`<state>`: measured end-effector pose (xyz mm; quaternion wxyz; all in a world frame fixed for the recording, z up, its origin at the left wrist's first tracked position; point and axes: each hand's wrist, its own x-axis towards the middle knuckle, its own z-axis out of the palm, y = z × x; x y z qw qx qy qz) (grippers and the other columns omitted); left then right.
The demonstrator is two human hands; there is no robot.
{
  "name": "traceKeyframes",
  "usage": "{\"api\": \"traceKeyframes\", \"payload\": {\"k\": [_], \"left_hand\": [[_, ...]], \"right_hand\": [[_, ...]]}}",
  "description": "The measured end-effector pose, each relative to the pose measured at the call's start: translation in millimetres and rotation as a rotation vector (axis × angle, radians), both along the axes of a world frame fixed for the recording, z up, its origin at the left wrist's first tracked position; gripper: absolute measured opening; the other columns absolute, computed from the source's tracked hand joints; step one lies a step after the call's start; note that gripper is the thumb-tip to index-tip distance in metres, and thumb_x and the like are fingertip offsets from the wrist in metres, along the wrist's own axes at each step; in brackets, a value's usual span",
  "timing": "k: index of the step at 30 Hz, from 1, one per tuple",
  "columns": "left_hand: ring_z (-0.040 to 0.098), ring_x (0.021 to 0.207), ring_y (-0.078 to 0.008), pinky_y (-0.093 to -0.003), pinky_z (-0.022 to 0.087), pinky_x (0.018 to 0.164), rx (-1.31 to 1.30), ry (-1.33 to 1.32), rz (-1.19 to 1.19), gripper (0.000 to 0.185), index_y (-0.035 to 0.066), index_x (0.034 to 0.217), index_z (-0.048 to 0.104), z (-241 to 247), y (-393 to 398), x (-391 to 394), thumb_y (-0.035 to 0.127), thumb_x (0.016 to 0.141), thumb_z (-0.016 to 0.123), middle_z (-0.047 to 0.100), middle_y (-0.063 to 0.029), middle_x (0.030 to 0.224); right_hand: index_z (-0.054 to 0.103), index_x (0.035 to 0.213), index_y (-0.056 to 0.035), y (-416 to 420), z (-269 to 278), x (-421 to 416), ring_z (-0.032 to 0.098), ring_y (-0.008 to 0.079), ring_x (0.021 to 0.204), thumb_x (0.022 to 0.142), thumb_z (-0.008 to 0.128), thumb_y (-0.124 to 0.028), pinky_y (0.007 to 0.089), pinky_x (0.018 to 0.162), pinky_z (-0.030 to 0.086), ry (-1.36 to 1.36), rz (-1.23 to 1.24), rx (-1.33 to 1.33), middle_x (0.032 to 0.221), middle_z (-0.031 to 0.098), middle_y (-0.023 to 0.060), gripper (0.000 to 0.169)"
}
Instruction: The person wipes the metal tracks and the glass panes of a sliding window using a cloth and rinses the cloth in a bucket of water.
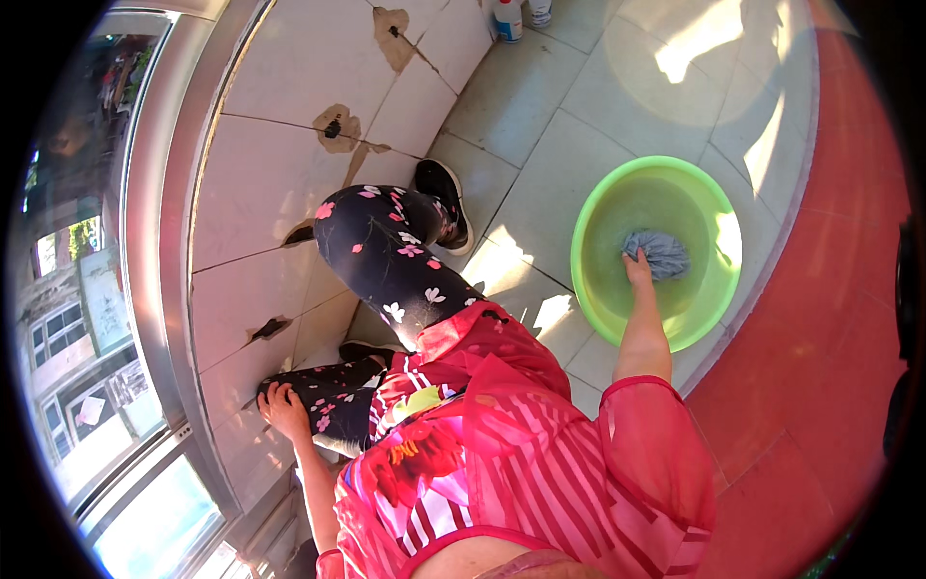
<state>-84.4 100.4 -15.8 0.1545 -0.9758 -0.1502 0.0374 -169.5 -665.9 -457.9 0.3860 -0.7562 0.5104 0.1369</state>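
A bunched grey-blue cloth (pixel 660 253) lies in cloudy water inside a light green plastic basin (pixel 584 289). My right hand (pixel 638 266) reaches down into the basin and grips the cloth at its near left side. Most of the fingers are hidden by the cloth and the water. My left hand (pixel 282 410) rests on my bent knee, on dark leggings (pixel 391 260) with a flower print. Its fingers are spread and nothing is held in them.
The basin stands on grey floor tiles (pixel 535 188) next to a red tiled floor (pixel 788 362). A chipped white tile wall (pixel 282 181) and a metal-framed window (pixel 152 239) rise at the left. A bottle (pixel 508 20) and a white container (pixel 540 11) stand by the far wall.
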Motion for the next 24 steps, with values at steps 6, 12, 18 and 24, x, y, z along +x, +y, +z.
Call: {"api": "traceKeyframes", "payload": {"k": [6,12,18,24], "left_hand": [[0.047,0.132,-0.0355,-0.0501,0.034,0.112,-0.010,-0.045,-0.025,0.018,0.014,0.099,0.076,1.0,1.9,-8.2,0.019,0.087,0.064,0.066,-0.0010,0.127],[0.045,0.134,-0.0340,-0.0489,0.032,0.114,-0.022,-0.013,-0.013,0.019,0.015,0.102,0.075,2.2,-1.1,-2.3,0.022,0.090,0.062,0.066,-0.0012,0.127],[0.049,0.130,-0.0346,-0.0485,0.034,0.112,-0.006,-0.050,-0.056,0.016,0.012,0.097,0.076,2.7,-5.0,-3.0,0.019,0.087,0.065,0.068,-0.0018,0.124],[0.049,0.130,-0.0328,-0.0487,0.034,0.112,0.020,-0.038,-0.076,0.016,0.014,0.097,0.076,-0.6,-5.4,6.6,0.019,0.087,0.065,0.067,0.0003,0.124]], "right_hand": [[0.069,0.116,0.0005,31.7,-15.3,-19.1,0.067,0.0335,0.106,0.094,0.065,-0.037,0.0416,0.094,0.050,0.035,0.186,-0.050,0.112,0.071,0.0223,0.044],[0.069,0.111,0.0016,0.6,41.5,-18.7,0.069,0.0382,0.093,0.094,0.062,-0.041,0.0474,0.083,0.052,-0.007,-0.205,-0.033,0.102,0.072,0.0221,0.047],[0.061,0.134,-0.0090,-26.7,51.4,-28.1,0.063,0.0376,0.115,0.085,0.075,-0.043,0.0459,0.099,0.049,0.085,0.060,-0.303,0.122,0.065,0.0245,0.061],[0.058,0.139,-0.0121,68.5,50.4,-9.0,0.056,0.0414,0.125,0.080,0.079,-0.048,0.0470,0.106,0.045,0.316,0.259,-0.215,0.135,0.058,0.0263,0.073]]}}
